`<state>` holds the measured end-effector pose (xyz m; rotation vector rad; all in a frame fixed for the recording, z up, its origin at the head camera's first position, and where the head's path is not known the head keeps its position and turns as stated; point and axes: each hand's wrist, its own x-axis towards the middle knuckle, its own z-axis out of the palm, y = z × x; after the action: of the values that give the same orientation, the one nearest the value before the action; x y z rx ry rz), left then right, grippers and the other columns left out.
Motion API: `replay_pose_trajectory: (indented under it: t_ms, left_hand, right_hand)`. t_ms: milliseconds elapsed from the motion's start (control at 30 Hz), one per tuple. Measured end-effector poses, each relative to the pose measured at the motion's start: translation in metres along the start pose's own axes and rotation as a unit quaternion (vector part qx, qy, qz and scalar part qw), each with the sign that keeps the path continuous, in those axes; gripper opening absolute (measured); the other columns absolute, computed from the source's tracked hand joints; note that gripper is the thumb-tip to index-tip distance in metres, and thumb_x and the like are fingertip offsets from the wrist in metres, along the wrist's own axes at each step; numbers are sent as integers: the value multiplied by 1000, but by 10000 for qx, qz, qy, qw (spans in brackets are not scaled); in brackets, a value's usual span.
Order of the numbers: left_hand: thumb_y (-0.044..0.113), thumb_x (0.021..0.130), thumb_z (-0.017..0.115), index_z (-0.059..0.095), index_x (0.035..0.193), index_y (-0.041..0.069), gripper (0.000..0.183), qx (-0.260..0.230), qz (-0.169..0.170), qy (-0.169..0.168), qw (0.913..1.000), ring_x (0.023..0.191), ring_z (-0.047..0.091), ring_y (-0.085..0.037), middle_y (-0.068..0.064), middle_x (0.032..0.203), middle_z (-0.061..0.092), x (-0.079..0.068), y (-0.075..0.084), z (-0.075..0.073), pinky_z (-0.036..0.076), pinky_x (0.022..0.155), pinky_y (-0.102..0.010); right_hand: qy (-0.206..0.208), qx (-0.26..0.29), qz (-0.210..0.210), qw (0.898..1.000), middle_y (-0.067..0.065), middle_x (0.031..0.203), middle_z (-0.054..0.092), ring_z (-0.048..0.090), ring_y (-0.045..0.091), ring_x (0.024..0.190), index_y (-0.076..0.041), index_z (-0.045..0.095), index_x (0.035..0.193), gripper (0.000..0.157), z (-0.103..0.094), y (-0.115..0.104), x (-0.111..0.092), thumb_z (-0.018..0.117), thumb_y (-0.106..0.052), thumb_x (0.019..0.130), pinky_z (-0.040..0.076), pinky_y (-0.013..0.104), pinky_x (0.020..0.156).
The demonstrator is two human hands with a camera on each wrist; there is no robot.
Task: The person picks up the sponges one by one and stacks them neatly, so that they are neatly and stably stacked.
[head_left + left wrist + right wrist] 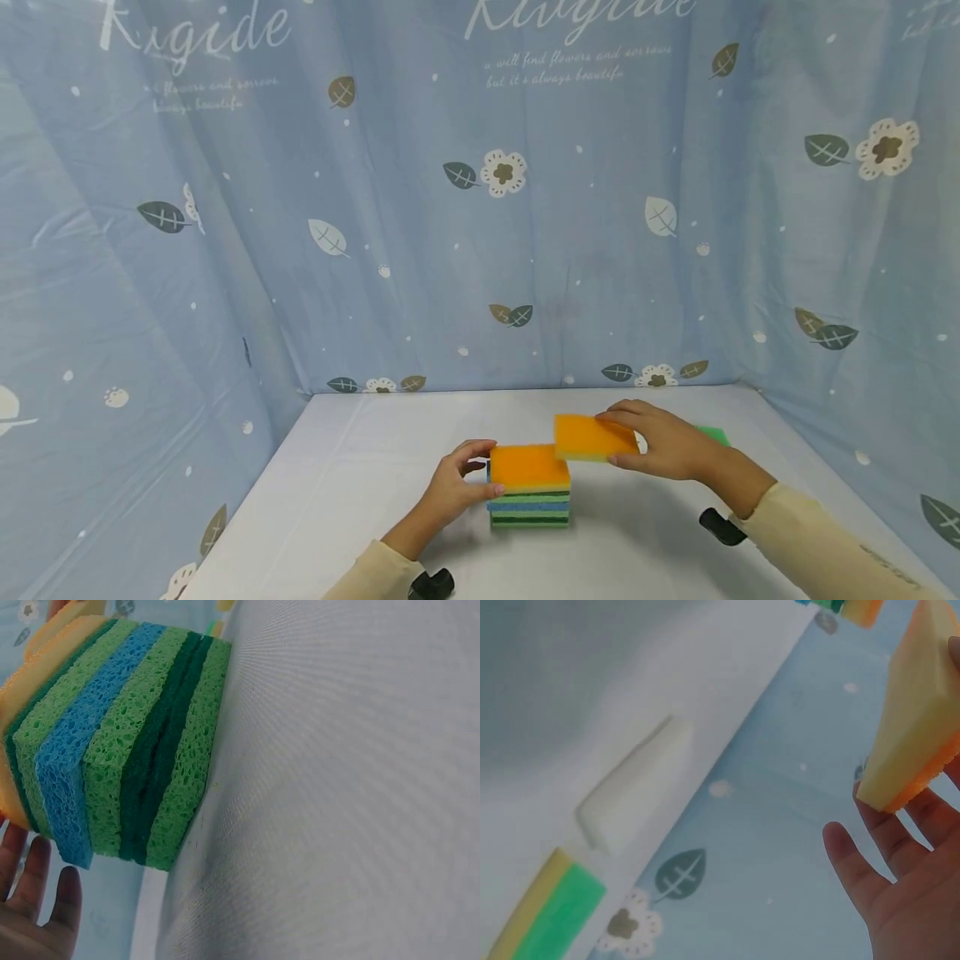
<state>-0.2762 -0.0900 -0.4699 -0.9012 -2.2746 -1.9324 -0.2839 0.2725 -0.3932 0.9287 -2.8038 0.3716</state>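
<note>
A stack of sponges (157, 742) stands on the white table, with green and blue layers below and an orange-topped sponge (528, 467) uppermost. My left hand (459, 483) is at the stack's left end, thumb on the front corner of that top sponge and fingertips at its back corner. Some of its other fingers (34, 874) stand free beside the layers. My right hand (660, 442) pinches a second orange sponge (588, 437) by its right end, thumb in front and fingers behind. This sponge, pale yellow underneath (915, 712), is raised just right of the stack's top.
Behind my right hand lies a green sponge (714, 435) with a yellow layer. A white block-like thing (634, 784) lies near it on the table (375, 467). A blue patterned curtain (420, 250) encloses the table at the back and sides.
</note>
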Motion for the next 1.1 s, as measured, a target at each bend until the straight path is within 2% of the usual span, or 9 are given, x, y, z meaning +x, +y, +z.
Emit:
replay_pose_trajectory:
  t_ms: [400, 767, 967, 1100]
  left_hand:
    - [11, 78, 82, 56, 131, 0, 59, 129, -115, -6, 9999, 119, 50, -30, -16, 130, 54, 0, 2, 0, 40, 102, -52]
    - [9, 79, 81, 56, 130, 0, 58, 58, -39, -33, 10000, 119, 49, -32, -19, 131, 53, 0, 3, 0, 38, 101, -56]
    - [9, 79, 81, 55, 131, -1, 59, 74, -3, -27, 10000, 118, 49, -33, -19, 130, 53, 0, 4, 1, 39, 100, -57]
    - [8, 78, 81, 55, 132, -1, 61, 87, -13, 54, 9999, 118, 50, -30, -15, 130, 54, 2, -12, 1, 39, 100, -56]
  right_hand:
    - [-15, 66, -199, 9998, -1, 135, 52, 50, 25, 121, -20, 57, 136, 65, 13, -14, 15, 55, -65, 89, 43, 53, 98]
    - [111, 347, -323, 9988, -2, 134, 51, 50, 23, 121, -21, 57, 136, 64, 24, -29, 22, 57, -64, 88, 43, 52, 98]
    - [163, 298, -484, 9982, -3, 134, 51, 49, 21, 122, -22, 58, 135, 62, 31, -39, 29, 57, -63, 88, 44, 48, 99]
    - [160, 244, -612, 9977, -4, 134, 51, 49, 19, 121, -23, 57, 135, 63, 35, -43, 34, 54, -65, 89, 44, 46, 99]
